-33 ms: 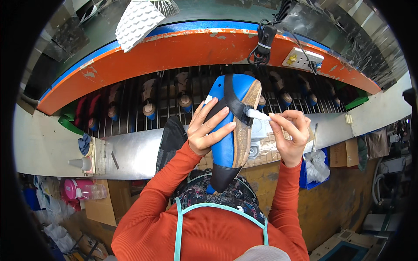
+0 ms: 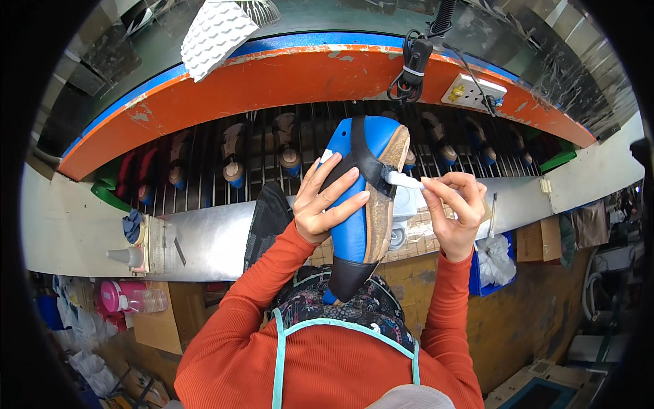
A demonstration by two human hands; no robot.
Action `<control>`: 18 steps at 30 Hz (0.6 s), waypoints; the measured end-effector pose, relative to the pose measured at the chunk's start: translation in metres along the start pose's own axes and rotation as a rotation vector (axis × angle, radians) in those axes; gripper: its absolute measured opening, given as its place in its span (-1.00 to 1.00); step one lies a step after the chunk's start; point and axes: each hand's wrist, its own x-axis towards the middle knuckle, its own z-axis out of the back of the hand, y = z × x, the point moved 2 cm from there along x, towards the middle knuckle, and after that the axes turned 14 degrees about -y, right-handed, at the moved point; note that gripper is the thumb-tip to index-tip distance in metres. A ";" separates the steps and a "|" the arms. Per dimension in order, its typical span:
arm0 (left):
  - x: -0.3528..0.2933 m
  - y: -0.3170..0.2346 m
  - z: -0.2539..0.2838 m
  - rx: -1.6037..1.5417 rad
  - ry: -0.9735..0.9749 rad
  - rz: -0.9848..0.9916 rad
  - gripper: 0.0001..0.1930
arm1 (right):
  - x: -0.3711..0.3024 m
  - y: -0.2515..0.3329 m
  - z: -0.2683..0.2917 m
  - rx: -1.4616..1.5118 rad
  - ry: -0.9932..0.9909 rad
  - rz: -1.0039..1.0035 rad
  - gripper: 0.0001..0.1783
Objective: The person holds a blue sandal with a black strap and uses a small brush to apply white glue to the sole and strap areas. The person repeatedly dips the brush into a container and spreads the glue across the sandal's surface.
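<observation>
A blue shoe last (image 2: 349, 235) is held aloft, sole turned rightward, its length running away from the body; a black strap (image 2: 359, 146) crosses it; a black piece (image 2: 351, 278) wraps its near end; a white stick (image 2: 407, 180) touches the strap near the brown, cork-like sole (image 2: 379, 235).

Shoe (image 2: 355, 237): under left hand (image 2: 323, 203), left of right hand (image 2: 455, 213)
Stick (image 2: 405, 180): between right hand and shoe
Ledge (image 2: 211, 240): in front of shoe row (image 2: 290, 159)
Beam (image 2: 293, 78): beyond shoe row
Socket panel (image 2: 471, 91): on beam, right of cable bundle (image 2: 411, 73)
Bottle (image 2: 144, 300): far left, below the ledge
Bin (image 2: 501, 290): right of right hand, bag (image 2: 496, 260) inside
</observation>
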 end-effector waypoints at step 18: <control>0.010 0.008 -0.007 -0.058 -0.090 0.013 -0.68 | 0.012 -0.006 -0.003 0.143 0.013 -0.111 -0.79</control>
